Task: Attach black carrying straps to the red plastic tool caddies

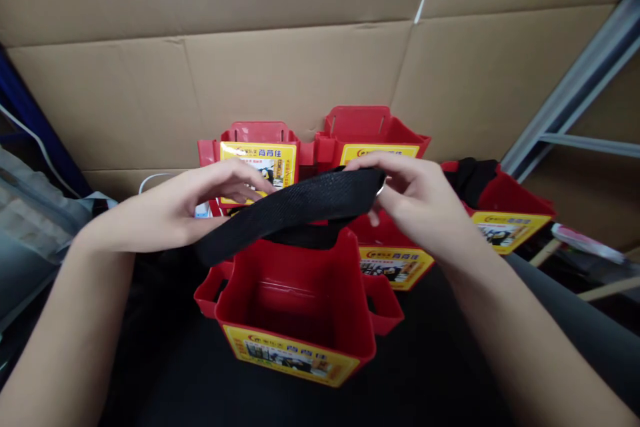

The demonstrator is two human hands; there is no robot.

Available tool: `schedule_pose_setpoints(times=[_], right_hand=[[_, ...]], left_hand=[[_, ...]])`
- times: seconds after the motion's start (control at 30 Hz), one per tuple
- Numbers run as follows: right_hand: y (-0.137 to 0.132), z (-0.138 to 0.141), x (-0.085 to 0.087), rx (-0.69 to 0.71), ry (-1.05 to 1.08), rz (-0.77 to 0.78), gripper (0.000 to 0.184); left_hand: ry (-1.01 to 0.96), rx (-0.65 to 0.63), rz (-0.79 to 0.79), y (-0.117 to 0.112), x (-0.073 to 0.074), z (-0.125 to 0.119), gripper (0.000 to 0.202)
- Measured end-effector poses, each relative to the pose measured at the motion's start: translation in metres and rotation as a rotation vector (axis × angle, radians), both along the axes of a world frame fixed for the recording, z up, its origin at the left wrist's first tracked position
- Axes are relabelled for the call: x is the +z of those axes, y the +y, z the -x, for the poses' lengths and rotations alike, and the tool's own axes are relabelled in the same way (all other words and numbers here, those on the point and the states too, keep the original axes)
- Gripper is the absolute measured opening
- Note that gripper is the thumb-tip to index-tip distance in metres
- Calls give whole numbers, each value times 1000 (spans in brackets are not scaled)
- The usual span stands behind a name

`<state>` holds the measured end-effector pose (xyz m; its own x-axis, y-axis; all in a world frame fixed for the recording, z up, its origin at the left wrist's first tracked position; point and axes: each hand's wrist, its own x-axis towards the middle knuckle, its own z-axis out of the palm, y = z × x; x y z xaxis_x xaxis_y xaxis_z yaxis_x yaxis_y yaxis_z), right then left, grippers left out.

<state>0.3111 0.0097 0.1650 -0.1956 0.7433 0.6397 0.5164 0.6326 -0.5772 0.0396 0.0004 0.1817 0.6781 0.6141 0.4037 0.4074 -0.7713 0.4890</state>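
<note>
A black webbing strap (295,205) arches above a red plastic basket (295,297) that has side pockets and a yellow label. My right hand (407,197), wearing a ring, is closed on the strap's right end, fingers bent over it. My left hand (225,197) is at the strap's left part, its fingers stretched out and apart from the thumb. The thumb tip goes behind the strap, so whether it touches is hidden. More black strap (305,235) lies over the basket's back wall.
Behind stand more red baskets: one at back left (260,130), one at back right (360,121), another (395,263) close behind, and one (520,203) at right holding black straps (473,180). Cardboard (300,80) backs everything; a grey metal frame (575,90) stands right.
</note>
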Motion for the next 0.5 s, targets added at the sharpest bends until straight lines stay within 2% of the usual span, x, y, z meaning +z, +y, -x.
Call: schedule_pose_setpoints(times=[0.1, 0.2, 0.27, 0.4, 0.5], right_hand=[[-5, 12, -4, 195, 134, 112, 22], [-6, 23, -11, 274, 206, 146, 21], [-6, 26, -15, 278, 243, 136, 20], [-3, 26, -17, 221, 298, 43, 15], [-3, 26, -17, 173, 373, -2, 11]], left_hand=[[-9, 68, -115, 0, -7, -19, 34], [102, 53, -105, -1, -14, -40, 32], [121, 148, -111, -2, -19, -49, 30], [-11, 386, -122, -6, -23, -56, 29], [21, 474, -130, -13, -22, -58, 34]])
